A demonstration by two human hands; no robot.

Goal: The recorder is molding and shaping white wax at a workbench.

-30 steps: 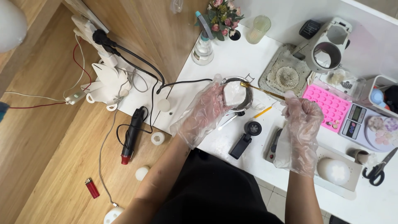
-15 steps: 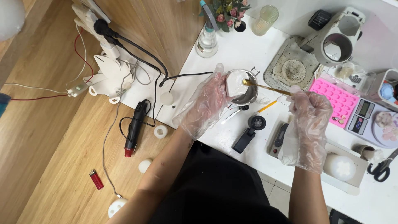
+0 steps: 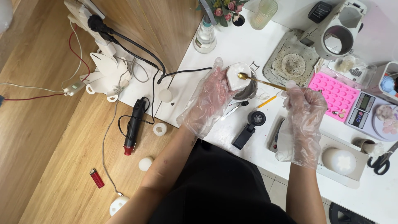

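Left hand [image 3: 209,99], gloved, grips white mould [image 3: 237,76] over metal pot [image 3: 248,89]; right hand [image 3: 304,108], gloved, closed on gold spoon [image 3: 261,82], bowl touching mould top; pink tray [image 3: 336,93] just beyond right hand; scale [image 3: 361,115] beside it; black heat gun [image 3: 133,124] left of left hand, on bench [image 3: 232,41].

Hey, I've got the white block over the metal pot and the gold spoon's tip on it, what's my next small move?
Probably scrape the gold spoon across the white block, since your left hand holds it above the metal pot and your right hand has the tip touching it.
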